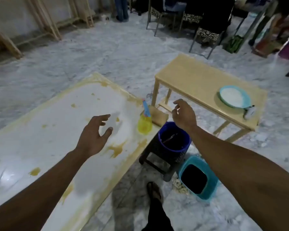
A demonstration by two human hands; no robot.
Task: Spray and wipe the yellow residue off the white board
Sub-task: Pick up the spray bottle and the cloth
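Observation:
The white board [45,147] lies flat at the left, with yellow residue [115,150] in blotches across it and along its edges. A yellow spray bottle [145,123] with a blue and pink head stands upright near the board's right edge. Just behind the bottle lies a tan block [158,117], perhaps a sponge. My left hand [93,135] hovers over the board with fingers spread, holding nothing. My right hand [183,115] hangs in the air to the right of the bottle, above the bucket, fingers loosely curled and empty.
A dark blue bucket [174,139] sits on a dark stool [158,164] beside the board. A teal bin [198,177] stands on the floor. The light wooden table [200,80] at right carries a teal bowl [234,96]. My foot [154,190] is below.

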